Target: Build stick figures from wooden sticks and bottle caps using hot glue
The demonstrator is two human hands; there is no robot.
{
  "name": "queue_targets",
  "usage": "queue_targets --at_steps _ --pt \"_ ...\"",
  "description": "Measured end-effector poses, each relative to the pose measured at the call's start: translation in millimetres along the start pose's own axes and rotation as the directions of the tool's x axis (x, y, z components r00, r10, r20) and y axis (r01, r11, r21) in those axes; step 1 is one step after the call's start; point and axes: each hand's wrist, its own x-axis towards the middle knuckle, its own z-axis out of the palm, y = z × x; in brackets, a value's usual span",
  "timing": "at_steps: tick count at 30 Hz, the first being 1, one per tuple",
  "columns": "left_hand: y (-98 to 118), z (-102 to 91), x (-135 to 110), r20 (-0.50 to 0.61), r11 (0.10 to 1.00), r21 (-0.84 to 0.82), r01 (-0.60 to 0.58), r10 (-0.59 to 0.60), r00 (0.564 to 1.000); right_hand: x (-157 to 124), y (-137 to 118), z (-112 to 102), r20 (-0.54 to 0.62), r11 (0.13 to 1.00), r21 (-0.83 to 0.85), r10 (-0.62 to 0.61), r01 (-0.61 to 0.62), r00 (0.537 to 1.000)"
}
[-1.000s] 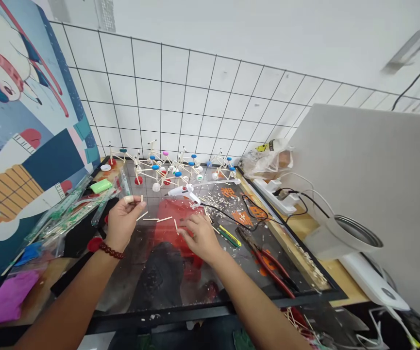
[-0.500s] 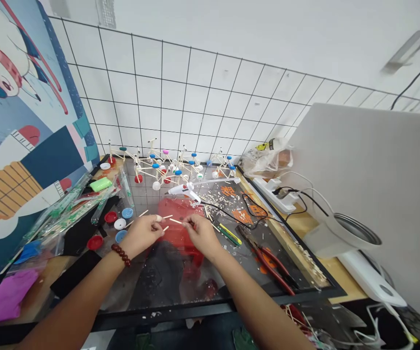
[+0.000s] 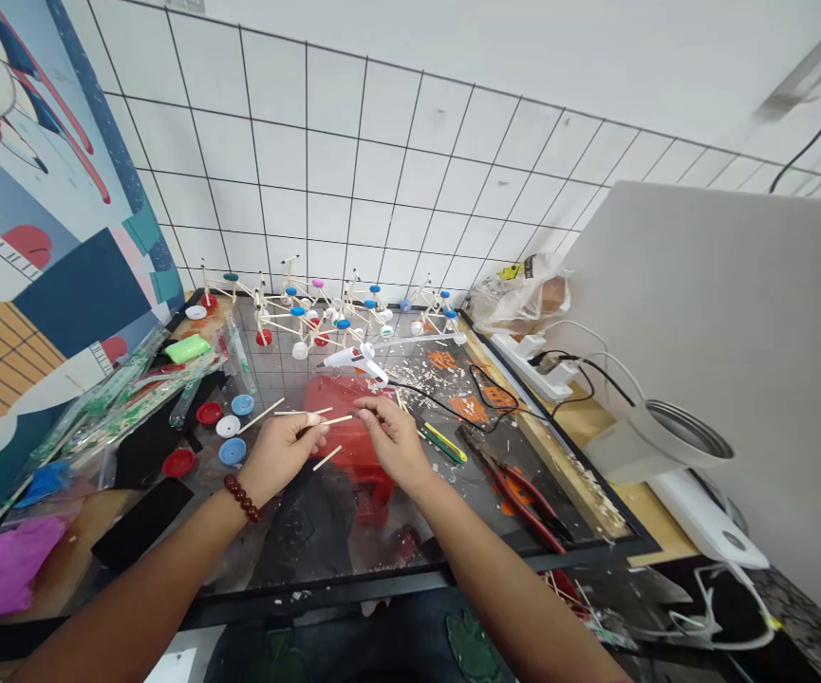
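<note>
The left hand (image 3: 278,458) has swung in from the side since a moment ago, uncovering a scatter of bottle caps, and now sits close to the right hand (image 3: 392,441) without touching it. The right hand's fingertips pinch a thin wooden stick (image 3: 333,419), which points across at the left hand. The left fingertips meet its other end, but from here I cannot tell whether they grip it. A beaded bracelet (image 3: 241,499) circles the left wrist.

Directly under the hands lies a red plastic object (image 3: 343,408), my landmark for the rest. A loose stick (image 3: 326,458) lies just in front of it, and two more (image 3: 260,415) lie to its left. Further left are the blue, white and red bottle caps (image 3: 227,426). To its right are a craft knife with a yellow-green handle (image 3: 444,443) and red-handled pliers (image 3: 516,503).

Just beyond it, a white hot glue gun (image 3: 353,361) rests among wood shavings, its black cord trailing off to the right. Further back, small stick models with colored discs (image 3: 325,313) stand against a grid-lined tile wall (image 3: 382,161). Beyond and to the right of the red object sit a white power strip (image 3: 531,365) and a plastic bag (image 3: 520,299).
</note>
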Motion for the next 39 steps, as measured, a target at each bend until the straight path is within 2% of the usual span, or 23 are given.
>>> queue_targets --at_steps 4,6,10,15,18,20,22,26,30,33,36,38,39 --pt "-4.3 1.5 -1.4 0.024 0.998 0.040 -0.040 0.039 0.999 -1.0 -1.4 0.5 0.107 0.990 -0.071 -0.113 0.121 0.988" --pt "-2.6 1.7 -1.9 0.001 1.000 0.012 -0.023 0.023 1.000 -1.4 -1.0 1.3 0.132 0.984 -0.109 -0.128 0.143 0.983" --pt "5.5 2.4 -0.8 -0.059 0.976 -0.184 0.119 -0.132 0.990 -1.0 4.5 2.7 0.111 0.985 -0.127 -0.104 0.118 0.988" --pt "15.0 2.8 0.5 -0.004 0.857 -0.466 0.220 -0.250 0.968 -2.0 7.3 3.9 0.070 0.979 -0.119 -0.159 0.166 0.985" --pt "16.4 2.7 0.4 0.019 0.799 -0.539 0.266 -0.305 0.952 -3.8 1.1 4.1 0.060 0.983 -0.072 -0.162 0.167 0.985" --pt "15.8 3.4 -0.6 0.012 0.831 -0.490 0.262 -0.294 0.956 -5.0 -3.6 3.7 0.047 0.993 0.000 -0.120 0.120 0.992" --pt "14.6 5.4 -3.1 0.024 0.900 -0.373 0.224 -0.232 0.972 -5.8 -6.9 2.7 0.027 0.996 0.082 -0.038 0.035 0.999" --pt "12.6 12.5 -11.6 0.111 0.993 -0.102 0.067 -0.056 0.992 -6.5 -9.1 -0.7 0.074 0.985 0.150 0.079 -0.089 0.994" --pt "11.4 18.7 -19.4 0.136 0.982 0.111 -0.150 0.135 0.982 -6.4 -10.4 -2.6 0.149 0.983 0.142 0.092 -0.114 0.984" --pt "12.6 20.3 -21.8 0.113 0.942 0.215 -0.257 0.238 0.965 -6.3 -10.5 -2.2 0.180 0.981 0.155 0.090 -0.118 0.980" --pt "17.9 11.0 -18.2 0.075 0.927 0.243 -0.284 0.274 0.959 -5.9 -9.3 -1.2 0.162 0.983 0.141 0.092 -0.115 0.982" --pt "22.8 -6.6 -11.4 0.014 0.924 0.260 -0.281 0.288 0.958 -5.2 -8.4 -0.2 0.142 0.982 0.141 0.103 -0.123 0.984" --pt "24.8 -19.0 -7.1 -0.059 0.919 0.285 -0.272 0.300 0.952 -4.8 -7.9 0.4 0.138 0.982 0.141 0.108 -0.128 0.984"
